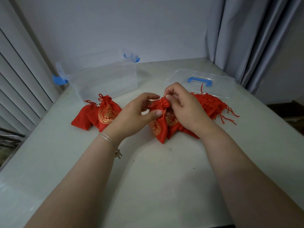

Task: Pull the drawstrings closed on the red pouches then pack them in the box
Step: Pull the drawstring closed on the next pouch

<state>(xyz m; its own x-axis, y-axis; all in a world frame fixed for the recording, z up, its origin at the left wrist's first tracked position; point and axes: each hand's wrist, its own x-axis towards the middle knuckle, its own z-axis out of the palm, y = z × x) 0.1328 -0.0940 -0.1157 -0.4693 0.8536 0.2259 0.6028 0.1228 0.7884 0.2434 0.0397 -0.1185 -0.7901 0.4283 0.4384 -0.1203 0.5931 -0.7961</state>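
Red pouch (160, 127) held between your hands, just above table (148, 178), neck gathered. Your left hand (131, 117) pinches pouch below neck, thumb pressed on cloth, fingers curled behind. Your right hand (185, 107) pinches gathered top with fingertips. Two closed pouches (100, 114) lie left of left hand. Heap of pouches (212, 104) lies behind right hand, strings trailing. Clear box (102, 76) beyond left hand; lid (205, 78) beyond right.

Red gold-printed pouch (158, 127), seemingly cinched, beside clear open box (105, 76).
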